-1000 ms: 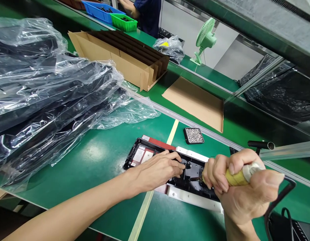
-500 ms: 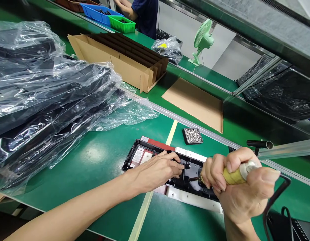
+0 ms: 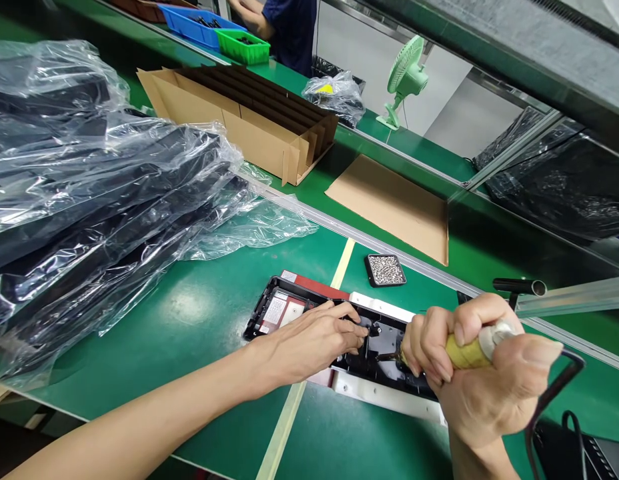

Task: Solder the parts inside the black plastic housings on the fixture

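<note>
The right hand (image 3: 482, 380) is clenched round a thick cylindrical tool (image 3: 463, 352), its handle wrapped in dull yellow with a pale collar at the top; the tool slants down into a long, narrow housing (image 3: 362, 365) of black moulded plastic, raised at the rim and ribbed inside; the left hand (image 3: 317, 337) reaches across from the left, fingers bent down into the housing's middle, though whether they pinch anything cannot be told.

The housing lies on the near side of the smooth green tabletop (image 3: 179, 347), between smooth white blocks (image 3: 384, 395), with a flat red piece (image 3: 319, 287) along its far left edge; a small square black tray (image 3: 370, 272) on the far side holds tiny silvery metal pieces (image 3: 387, 269); farther off lies a flat brown cardboard sheet (image 3: 392, 207); crinkled, glossy clear plastic (image 3: 139, 173) wraps long dark pieces at left.

A white label (image 3: 275, 311) shows inside the housing's left end; its print is too small to read.
</note>
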A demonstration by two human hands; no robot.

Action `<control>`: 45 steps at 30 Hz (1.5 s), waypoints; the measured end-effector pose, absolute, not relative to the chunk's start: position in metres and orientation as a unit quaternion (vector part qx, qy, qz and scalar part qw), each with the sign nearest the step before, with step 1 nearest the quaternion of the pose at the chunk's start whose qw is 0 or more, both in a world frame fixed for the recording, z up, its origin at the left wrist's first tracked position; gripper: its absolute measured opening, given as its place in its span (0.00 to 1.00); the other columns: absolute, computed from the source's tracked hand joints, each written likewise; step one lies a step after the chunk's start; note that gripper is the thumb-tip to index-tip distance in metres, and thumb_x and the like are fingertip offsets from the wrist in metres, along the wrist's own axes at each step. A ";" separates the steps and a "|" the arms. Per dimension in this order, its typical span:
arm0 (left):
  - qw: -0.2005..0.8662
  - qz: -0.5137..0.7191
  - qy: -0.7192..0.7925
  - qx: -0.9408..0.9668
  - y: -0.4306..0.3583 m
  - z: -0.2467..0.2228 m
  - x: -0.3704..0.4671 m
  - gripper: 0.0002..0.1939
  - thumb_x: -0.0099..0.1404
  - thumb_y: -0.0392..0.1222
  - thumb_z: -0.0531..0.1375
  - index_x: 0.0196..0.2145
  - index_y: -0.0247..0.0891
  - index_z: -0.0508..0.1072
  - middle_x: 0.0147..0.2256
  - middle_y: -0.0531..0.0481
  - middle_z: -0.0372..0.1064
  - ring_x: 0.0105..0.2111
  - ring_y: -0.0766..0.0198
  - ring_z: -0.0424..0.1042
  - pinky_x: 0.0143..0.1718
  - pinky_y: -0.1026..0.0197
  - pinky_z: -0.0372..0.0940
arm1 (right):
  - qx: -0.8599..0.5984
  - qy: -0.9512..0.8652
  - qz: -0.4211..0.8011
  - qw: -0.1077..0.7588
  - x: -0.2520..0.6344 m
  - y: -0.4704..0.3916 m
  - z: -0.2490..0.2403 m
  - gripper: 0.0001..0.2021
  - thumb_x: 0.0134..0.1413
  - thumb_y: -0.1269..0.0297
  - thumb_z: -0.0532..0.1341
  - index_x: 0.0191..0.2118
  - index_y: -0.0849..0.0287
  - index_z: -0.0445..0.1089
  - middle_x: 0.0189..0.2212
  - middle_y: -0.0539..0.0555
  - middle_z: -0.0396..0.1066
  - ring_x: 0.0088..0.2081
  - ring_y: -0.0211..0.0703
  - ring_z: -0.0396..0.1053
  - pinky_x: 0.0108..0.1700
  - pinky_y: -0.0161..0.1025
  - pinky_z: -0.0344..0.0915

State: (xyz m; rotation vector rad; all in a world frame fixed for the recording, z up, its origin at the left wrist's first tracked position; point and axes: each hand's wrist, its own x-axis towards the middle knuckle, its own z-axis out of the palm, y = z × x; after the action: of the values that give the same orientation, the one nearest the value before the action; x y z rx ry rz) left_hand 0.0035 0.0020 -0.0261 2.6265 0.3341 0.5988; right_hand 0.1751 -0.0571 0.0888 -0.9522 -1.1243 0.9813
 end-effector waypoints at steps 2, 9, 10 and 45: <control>0.210 0.212 0.122 0.947 0.002 -0.025 0.004 0.11 0.75 0.31 0.52 0.43 0.38 0.74 0.50 0.50 0.75 0.55 0.56 0.66 0.53 0.55 0.64 | -0.418 -0.494 0.426 0.632 0.176 -0.058 0.088 0.21 0.64 0.42 0.53 0.29 0.54 0.61 0.13 0.41 0.56 0.14 0.31 0.50 0.16 0.32 0.56; 0.212 0.211 0.121 0.946 0.003 -0.024 0.005 0.11 0.76 0.32 0.52 0.43 0.38 0.75 0.48 0.50 0.76 0.54 0.57 0.66 0.54 0.55 0.64 | -0.419 -0.496 0.426 0.631 0.174 -0.059 0.087 0.21 0.64 0.41 0.54 0.29 0.54 0.61 0.13 0.41 0.56 0.14 0.31 0.50 0.17 0.32 0.55; 0.213 0.210 0.122 0.946 0.003 -0.024 0.005 0.10 0.76 0.32 0.53 0.42 0.38 0.74 0.48 0.50 0.76 0.54 0.57 0.66 0.54 0.55 0.64 | -0.419 -0.494 0.426 0.632 0.174 -0.059 0.087 0.22 0.64 0.41 0.54 0.29 0.54 0.61 0.13 0.41 0.56 0.14 0.31 0.50 0.17 0.32 0.55; 0.231 0.229 0.122 0.938 0.003 -0.028 0.005 0.11 0.76 0.33 0.52 0.41 0.37 0.74 0.46 0.50 0.77 0.53 0.60 0.69 0.53 0.58 0.66 | -0.429 -0.488 0.421 0.633 0.172 -0.059 0.088 0.20 0.65 0.43 0.53 0.29 0.53 0.61 0.13 0.41 0.56 0.14 0.31 0.49 0.17 0.32 0.55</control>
State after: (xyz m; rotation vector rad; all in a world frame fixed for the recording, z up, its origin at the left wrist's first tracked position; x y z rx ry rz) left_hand 0.0054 0.0029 -0.0275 2.5787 0.3360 0.6286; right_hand 0.1725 -0.0595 0.0878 -0.9807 -1.1173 0.9641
